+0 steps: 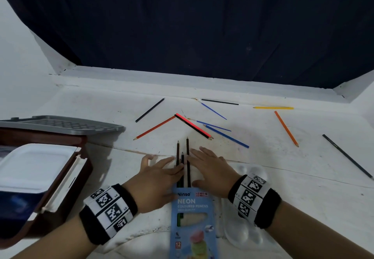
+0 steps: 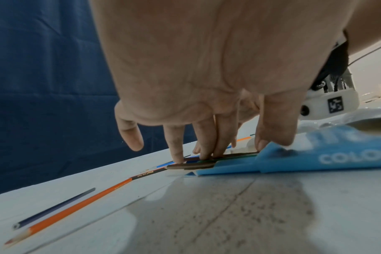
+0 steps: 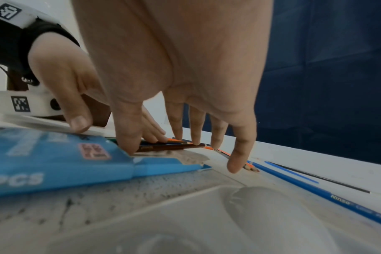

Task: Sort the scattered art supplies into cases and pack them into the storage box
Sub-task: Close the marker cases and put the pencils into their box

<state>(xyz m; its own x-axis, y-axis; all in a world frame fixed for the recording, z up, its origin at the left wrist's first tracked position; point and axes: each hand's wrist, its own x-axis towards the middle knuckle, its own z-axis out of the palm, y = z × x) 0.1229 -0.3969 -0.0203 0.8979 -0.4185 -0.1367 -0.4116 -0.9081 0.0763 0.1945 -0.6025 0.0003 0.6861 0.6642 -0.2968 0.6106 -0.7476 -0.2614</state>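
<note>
While three dark coloured pencils [image 1: 183, 163] sit half-fed into the open mouth of the blue Ninso pencil box [image 1: 192, 224], the job looks barely begun. The left hand [image 1: 156, 180] and right hand [image 1: 211, 169] lie flat on either side, fingers straight and close together, pressing the pencils toward each other; nothing is pinched. Plenty still lies loose on the white table [image 1: 283, 178]: an orange-red pencil [image 1: 154, 127], a red-and-black pair [image 1: 193, 126], blue pencils [image 1: 226, 136], thin paintbrushes [image 1: 217, 101], a yellow pencil [image 1: 273, 107], an orange one [image 1: 286, 128] and dark ones at the far right [image 1: 347, 155] and centre-left [image 1: 149, 110]. The storage box [image 1: 40, 178] waits open at the left, its grey lid [image 1: 60, 124] behind it. A white paint palette [image 1: 245, 234] lies under the right wrist, crowding the box, I'd say.
</note>
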